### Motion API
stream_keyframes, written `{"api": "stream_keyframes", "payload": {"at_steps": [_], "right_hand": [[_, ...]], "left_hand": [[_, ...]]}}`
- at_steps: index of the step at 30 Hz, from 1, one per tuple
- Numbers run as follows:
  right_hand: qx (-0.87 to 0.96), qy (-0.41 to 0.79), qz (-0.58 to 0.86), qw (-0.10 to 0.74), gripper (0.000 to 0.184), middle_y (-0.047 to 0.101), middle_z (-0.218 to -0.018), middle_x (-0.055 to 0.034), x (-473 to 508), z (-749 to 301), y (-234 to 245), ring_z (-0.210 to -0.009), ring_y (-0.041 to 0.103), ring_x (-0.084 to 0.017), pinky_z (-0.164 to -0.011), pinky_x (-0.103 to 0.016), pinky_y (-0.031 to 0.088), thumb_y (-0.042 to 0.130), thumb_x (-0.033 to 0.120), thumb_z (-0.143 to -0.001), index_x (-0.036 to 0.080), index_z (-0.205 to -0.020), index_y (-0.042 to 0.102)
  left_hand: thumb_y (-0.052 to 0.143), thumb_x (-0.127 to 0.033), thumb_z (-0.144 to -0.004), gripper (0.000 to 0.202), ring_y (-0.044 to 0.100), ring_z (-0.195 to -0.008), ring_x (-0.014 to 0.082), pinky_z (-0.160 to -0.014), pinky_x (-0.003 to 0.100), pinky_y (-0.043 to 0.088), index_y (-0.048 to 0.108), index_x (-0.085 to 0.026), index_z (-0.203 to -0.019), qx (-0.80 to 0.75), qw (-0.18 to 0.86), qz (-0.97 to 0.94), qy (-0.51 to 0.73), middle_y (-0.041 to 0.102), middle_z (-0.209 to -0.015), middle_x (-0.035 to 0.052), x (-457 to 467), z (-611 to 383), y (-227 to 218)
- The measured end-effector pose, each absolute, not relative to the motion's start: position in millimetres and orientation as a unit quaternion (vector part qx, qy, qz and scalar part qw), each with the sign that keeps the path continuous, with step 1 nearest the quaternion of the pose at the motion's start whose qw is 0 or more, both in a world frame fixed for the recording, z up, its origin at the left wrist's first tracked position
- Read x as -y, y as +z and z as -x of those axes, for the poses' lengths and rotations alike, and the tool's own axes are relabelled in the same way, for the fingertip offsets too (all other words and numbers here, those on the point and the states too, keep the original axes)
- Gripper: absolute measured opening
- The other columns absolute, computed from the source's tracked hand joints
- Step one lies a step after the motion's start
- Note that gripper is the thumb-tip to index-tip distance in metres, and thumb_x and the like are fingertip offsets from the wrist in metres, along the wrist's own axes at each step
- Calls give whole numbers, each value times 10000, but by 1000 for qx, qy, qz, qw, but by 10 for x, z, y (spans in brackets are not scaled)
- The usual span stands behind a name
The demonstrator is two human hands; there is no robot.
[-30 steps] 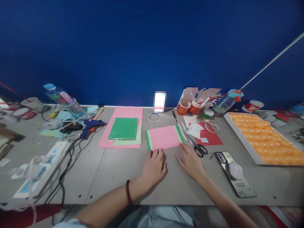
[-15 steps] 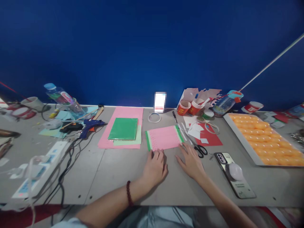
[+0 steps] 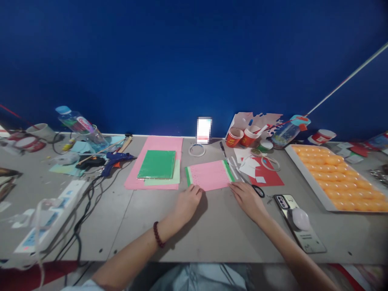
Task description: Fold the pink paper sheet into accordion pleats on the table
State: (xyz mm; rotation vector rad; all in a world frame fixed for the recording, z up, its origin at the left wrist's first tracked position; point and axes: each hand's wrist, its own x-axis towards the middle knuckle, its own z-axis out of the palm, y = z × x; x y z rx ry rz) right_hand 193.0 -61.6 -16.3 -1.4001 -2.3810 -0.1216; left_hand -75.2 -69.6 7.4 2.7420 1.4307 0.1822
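A pink paper sheet point(image 3: 209, 176) with green strips along its left and right ends lies on the grey table, its small cut marks or dots on the left side. At its near left corner, my left hand point(image 3: 188, 200) is closed, with bent fingertips on the edge. My right hand point(image 3: 248, 199) has its fingers together, gripping the near right corner by the green strip. The thumbs are partly hidden. Black-handled scissors point(image 3: 258, 191) lie just beyond my right hand, partly covered by it.
Left of the sheet, a green paper pack point(image 3: 157, 164) rests on larger pink paper point(image 3: 135, 180). A blue glue gun point(image 3: 117, 161) and power strip point(image 3: 57, 214) are farther left. To the right lie a phone point(image 3: 312, 236), red paper cups point(image 3: 234, 138) and a tray of orange balls point(image 3: 292, 161).
My left hand has shifted slightly left and away from me onto the sheet's corner. My right hand's fingers have drawn together at the other corner, and more of the scissors is covered.
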Motion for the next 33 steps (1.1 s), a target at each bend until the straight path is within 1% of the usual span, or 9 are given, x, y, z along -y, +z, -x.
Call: {"api": "stream_keyframes", "payload": {"at_steps": [3,5,9,12,15,20,27,29,33], "right_hand": [[856,-30,485,180,336,703,-995,-74,504,-1988,-118,-924,632,-193,-820,-324,507,370,175,-945,187,-1044,690],[862,-32,477,166,330,708,-955,-70,442,-2006,-89,-882,637,-188,-777,-310,507,373,188,-953,191,-993,701],[886,-82,435,141,301,701,-891,-78,363,-2018,-60,-801,623,-181,-726,-300,482,396,197,-957,176,-968,696],[899,-118,399,135,257,688,-847,-77,343,-2020,-63,-773,605,-175,-719,-296,460,433,153,-937,174,-962,688],[909,-142,368,136,232,674,-807,-71,336,-2010,-63,-762,593,-174,-714,-300,449,455,115,-920,170,-948,679],[914,-154,341,158,208,676,-816,-68,316,-1975,-34,-792,595,-181,-727,-309,451,464,173,-939,162,-903,668],[908,-129,351,190,221,670,-804,-71,297,-1910,-13,-776,593,-175,-719,-297,445,440,146,-928,162,-881,656],[897,-128,371,202,225,670,-823,-80,300,-1902,0,-790,591,-183,-725,-299,447,430,158,-927,161,-880,650],[882,-103,402,225,217,677,-864,-90,335,-1894,61,-799,597,-200,-739,-319,459,422,176,-931,165,-903,637]], "left_hand": [[431,-17,-882,286,538,-941,187,-698,293,478,601,-190,-1034,-460,32,-881,103,591,-982,51,581,843,18],[431,-42,-898,254,539,-912,185,-679,295,474,605,-195,-1001,-459,26,-881,114,585,-946,45,549,865,1],[459,7,-855,230,549,-898,201,-617,294,456,600,-151,-947,-408,-2,-911,59,583,-925,70,556,844,66],[481,27,-830,215,554,-907,220,-612,304,449,586,-115,-952,-371,-28,-928,16,585,-940,96,570,817,124],[474,19,-840,186,557,-878,222,-607,308,439,581,-102,-932,-356,-50,-933,11,586,-909,101,563,810,122],[509,-15,-837,130,555,-836,225,-614,315,419,573,-118,-883,-361,-91,-926,65,590,-852,83,522,840,46],[522,-109,-840,62,536,-767,223,-673,355,438,556,-150,-809,-388,-109,-898,178,572,-783,59,456,865,107],[524,-98,-828,68,543,-786,224,-703,359,447,567,-151,-832,-371,-99,-905,182,587,-809,62,413,900,163],[456,-15,-835,250,571,-875,207,-780,341,462,592,-164,-981,-327,-80,-925,179,628,-896,60,278,1024,281]]}}
